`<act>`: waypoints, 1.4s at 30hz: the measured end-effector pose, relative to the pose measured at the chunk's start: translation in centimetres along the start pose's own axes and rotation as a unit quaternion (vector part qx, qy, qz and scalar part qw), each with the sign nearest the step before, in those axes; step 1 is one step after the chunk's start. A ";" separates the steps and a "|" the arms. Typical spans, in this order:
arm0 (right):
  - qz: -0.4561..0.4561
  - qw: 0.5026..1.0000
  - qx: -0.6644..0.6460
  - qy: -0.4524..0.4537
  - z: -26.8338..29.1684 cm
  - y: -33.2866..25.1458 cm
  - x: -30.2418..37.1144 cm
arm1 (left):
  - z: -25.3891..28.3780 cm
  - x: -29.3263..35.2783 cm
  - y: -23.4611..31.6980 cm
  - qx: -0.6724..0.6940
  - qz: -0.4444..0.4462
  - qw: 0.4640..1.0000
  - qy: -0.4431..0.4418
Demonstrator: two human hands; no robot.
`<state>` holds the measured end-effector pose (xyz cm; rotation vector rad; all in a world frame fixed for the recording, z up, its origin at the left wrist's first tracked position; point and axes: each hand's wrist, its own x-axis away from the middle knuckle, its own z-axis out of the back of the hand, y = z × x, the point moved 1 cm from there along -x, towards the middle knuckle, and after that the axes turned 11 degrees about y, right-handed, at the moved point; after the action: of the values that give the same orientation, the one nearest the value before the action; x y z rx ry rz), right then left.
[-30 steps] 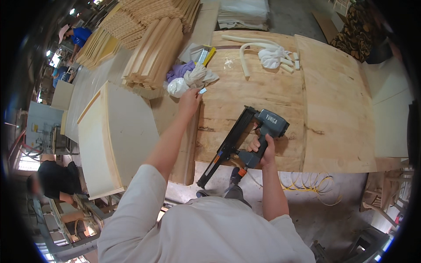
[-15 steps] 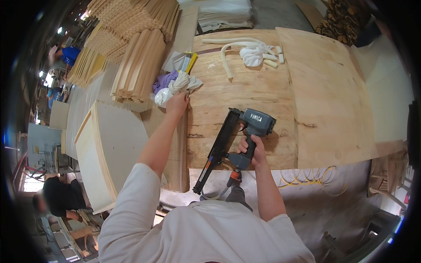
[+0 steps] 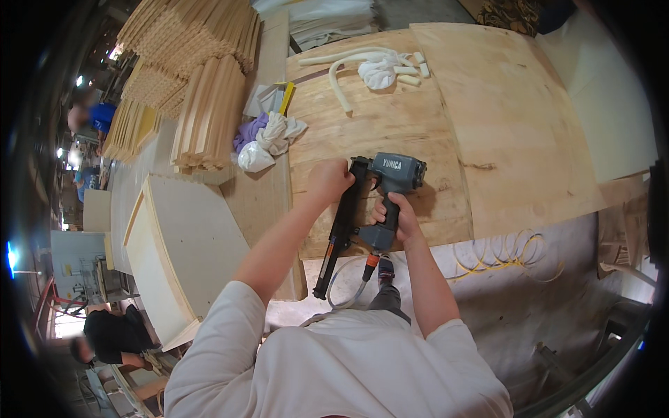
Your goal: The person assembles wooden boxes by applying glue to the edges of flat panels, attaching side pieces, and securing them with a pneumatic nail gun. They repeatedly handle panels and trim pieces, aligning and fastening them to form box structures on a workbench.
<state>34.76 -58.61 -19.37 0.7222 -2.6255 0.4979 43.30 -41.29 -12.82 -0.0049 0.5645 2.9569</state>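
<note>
My right hand (image 3: pixel 397 217) is wrapped round the handle of a dark grey pneumatic nail gun (image 3: pixel 397 173), held above the near part of the wooden tabletop (image 3: pixel 313 139). Its long black magazine (image 3: pixel 341 223) slants down toward my body, and an orange fitting joins a grey air hose (image 3: pixel 355 296) at the handle's base. My left hand (image 3: pixel 333 180), its fingers curled, is up against the magazine's far end, beside the gun's nose. Whatever its fingertips hold, if anything, is hidden.
Purple and white cloths (image 3: pixel 268 136) lie left of the hands. Pale curved tubes (image 3: pixel 334 83) and a white bag (image 3: pixel 378 73) rest farther back. Stacked wood strips (image 3: pixel 209 115) and a pale panel box (image 3: pixel 185 230) stand left. Coiled yellow hose (image 3: pixel 516 258) lies on the floor; other people work far left.
My left hand has left the cloths and come right and nearer, to the gun's magazine. The right hand keeps its hold on the nail gun. The whole view has shifted a little.
</note>
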 end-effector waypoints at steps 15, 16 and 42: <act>-0.029 0.995 -0.092 0.004 -0.2 1.0 1.9 | -3.5 2.8 -0.6 0.162 0.084 0.978 0.101; -0.024 0.996 -0.080 0.030 -0.8 1.0 2.3 | -3.6 2.8 -0.4 0.149 0.088 0.980 0.100; -0.011 0.987 -0.116 0.114 -8.7 0.2 6.5 | 5.6 19.6 -3.0 0.608 0.194 0.709 0.300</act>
<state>31.70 -57.45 -9.08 0.5827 -2.4057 0.2456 24.42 -33.96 -9.31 -0.7898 2.7044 2.1456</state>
